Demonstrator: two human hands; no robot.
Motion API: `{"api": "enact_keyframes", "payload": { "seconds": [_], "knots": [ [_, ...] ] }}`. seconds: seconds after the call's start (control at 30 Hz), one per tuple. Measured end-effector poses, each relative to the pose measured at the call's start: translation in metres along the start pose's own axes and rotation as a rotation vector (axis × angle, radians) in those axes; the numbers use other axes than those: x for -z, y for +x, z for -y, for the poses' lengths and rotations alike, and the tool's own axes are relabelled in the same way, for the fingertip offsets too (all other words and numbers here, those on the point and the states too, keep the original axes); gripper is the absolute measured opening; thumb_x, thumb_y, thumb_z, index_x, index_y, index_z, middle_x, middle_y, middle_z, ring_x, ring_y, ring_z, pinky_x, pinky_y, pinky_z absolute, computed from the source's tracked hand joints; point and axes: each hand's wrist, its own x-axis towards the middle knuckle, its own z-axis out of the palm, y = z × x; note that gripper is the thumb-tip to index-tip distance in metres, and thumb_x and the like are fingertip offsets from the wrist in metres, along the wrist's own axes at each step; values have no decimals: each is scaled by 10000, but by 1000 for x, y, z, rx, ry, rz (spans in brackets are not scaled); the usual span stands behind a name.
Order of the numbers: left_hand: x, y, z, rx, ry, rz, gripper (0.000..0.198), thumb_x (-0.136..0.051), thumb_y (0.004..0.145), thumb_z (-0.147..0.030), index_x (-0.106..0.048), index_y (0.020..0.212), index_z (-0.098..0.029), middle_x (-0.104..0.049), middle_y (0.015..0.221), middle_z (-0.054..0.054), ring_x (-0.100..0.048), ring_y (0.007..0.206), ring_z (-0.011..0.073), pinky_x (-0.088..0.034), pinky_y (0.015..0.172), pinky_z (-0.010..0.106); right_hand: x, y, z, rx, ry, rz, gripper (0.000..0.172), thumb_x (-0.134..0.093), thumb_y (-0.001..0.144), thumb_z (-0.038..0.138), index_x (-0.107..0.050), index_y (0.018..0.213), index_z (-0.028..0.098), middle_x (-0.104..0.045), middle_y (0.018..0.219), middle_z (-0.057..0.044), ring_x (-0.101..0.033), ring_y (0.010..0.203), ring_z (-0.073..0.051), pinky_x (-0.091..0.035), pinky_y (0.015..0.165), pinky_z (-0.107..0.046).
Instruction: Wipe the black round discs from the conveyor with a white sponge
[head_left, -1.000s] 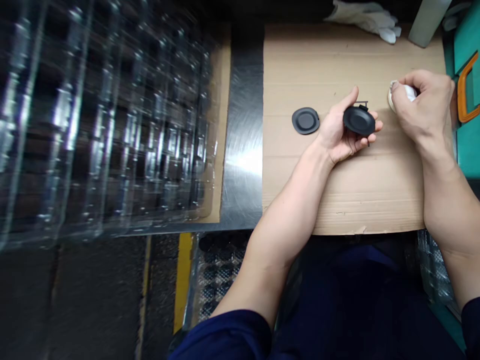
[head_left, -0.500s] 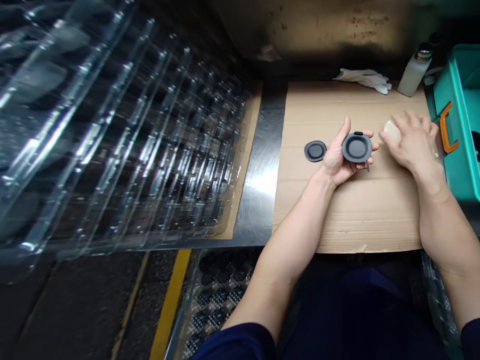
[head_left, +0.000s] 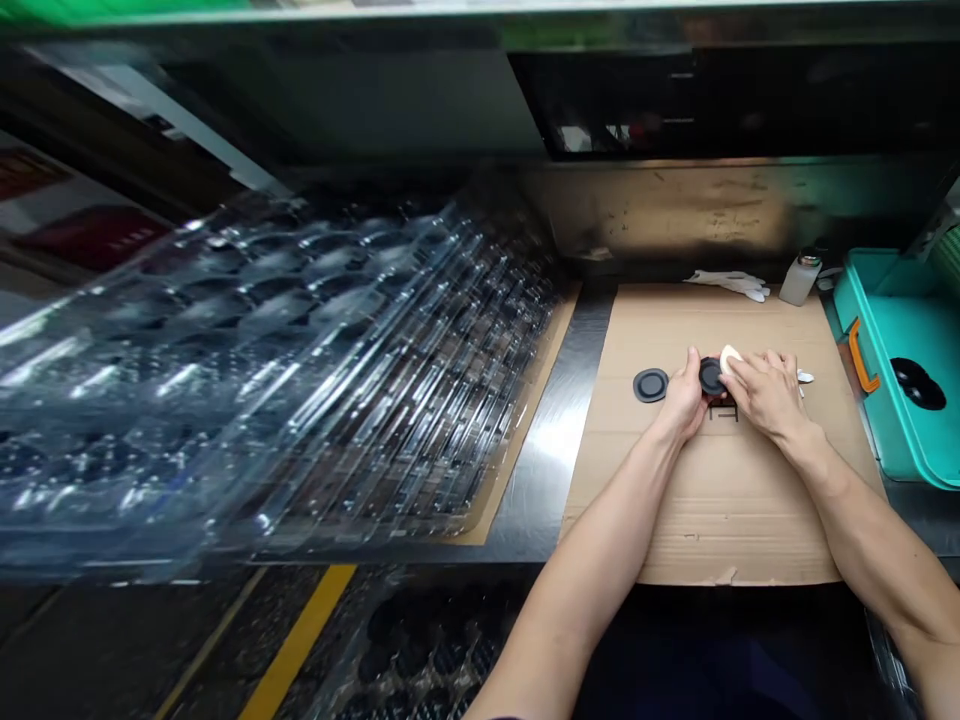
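My left hand (head_left: 684, 398) is closed on a dark grey oval dished part (head_left: 710, 377), held just above the cardboard. In my right hand (head_left: 769, 392) is a small white pad (head_left: 729, 358), pinched in the fingers and at the right edge of that part; whether it touches is hard to tell. A second dark oval part (head_left: 650, 385) lies on the cardboard sheet (head_left: 675, 500), left of my left hand. A small white object (head_left: 805, 377) shows past my right hand, partly covered by it.
Stacked clear plastic trays (head_left: 315, 400) fill the left side of the metal bench (head_left: 551, 440). Behind my hands lie a white glove (head_left: 727, 282) and a bottle (head_left: 799, 278). A teal bin (head_left: 892, 440) with an orange handle and black parts inside stands at right.
My right hand has moved left, bringing the white pad from beside the bin to the oval part in my left hand. The camera view has tilted up, showing more behind the bench.
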Motion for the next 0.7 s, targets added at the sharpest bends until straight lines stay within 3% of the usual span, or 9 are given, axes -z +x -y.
{"api": "enact_keyframes", "payload": {
  "seconds": [0.13, 0.23, 0.33, 0.43, 0.5, 0.6, 0.7],
  "knots": [
    [3, -6, -1, -38, 123, -40, 620, -552, 969, -674, -714, 1100, -90, -749, 858, 110, -703, 724, 173, -519, 598, 246, 3, -3, -6, 51, 16, 76, 322, -507, 1069, 401, -683, 1295, 254, -695, 1357, -78, -548, 1135, -274, -251, 1077, -488],
    [9, -3, -13, -197, 242, -111, 646, -546, 933, -734, -649, 1163, -139, -740, 870, 79, -665, 641, 147, -453, 540, 233, 2, -4, -19, -118, -29, 116, 304, -511, 1058, 386, -718, 1220, 233, -738, 1234, -93, -544, 1135, -286, -221, 1108, -505],
    [17, 22, -42, -333, 513, -146, 669, -468, 916, -802, -606, 1065, -165, -730, 844, 83, -636, 606, 149, -391, 523, 237, 0, -4, -32, -283, -53, 171, 285, -535, 1033, 403, -744, 1109, 224, -749, 1134, -110, -538, 1140, -307, -230, 1097, -514],
    [26, 63, -78, -469, 1098, -153, 653, -355, 963, -772, -588, 846, -174, -673, 747, 66, -582, 645, 153, -369, 590, 260, -4, -5, -36, -338, -45, 173, 299, -545, 1025, 424, -728, 1138, 218, -740, 1151, -121, -528, 1169, -314, -255, 1072, -494],
    [33, 86, -99, -514, 1426, -137, 617, -449, 941, -745, -568, 712, -184, -611, 673, 39, -540, 688, 162, -362, 646, 277, -6, -6, -35, -342, -39, 159, 299, -538, 1028, 419, -721, 1139, 211, -734, 1162, -127, -532, 1164, -312, -270, 1055, -483],
    [40, 104, -118, -498, 1602, -50, 586, -646, 848, -702, -537, 578, -193, -546, 615, 26, -513, 712, 177, -368, 695, 298, -7, -6, -34, -344, -8, 141, 287, -546, 1024, 412, -728, 1108, 208, -732, 1160, -123, -545, 1149, -308, -283, 1042, -475],
    [44, 104, -123, -521, 1700, -3, 505, -657, 870, -636, -633, 663, -176, -651, 821, 87, -569, 886, 229, -424, 841, 321, -7, -5, -36, -346, 38, 134, 292, -565, 1014, 439, -746, 1076, 218, -739, 1149, -111, -547, 1165, -305, -285, 1046, -467]
  ]
}}
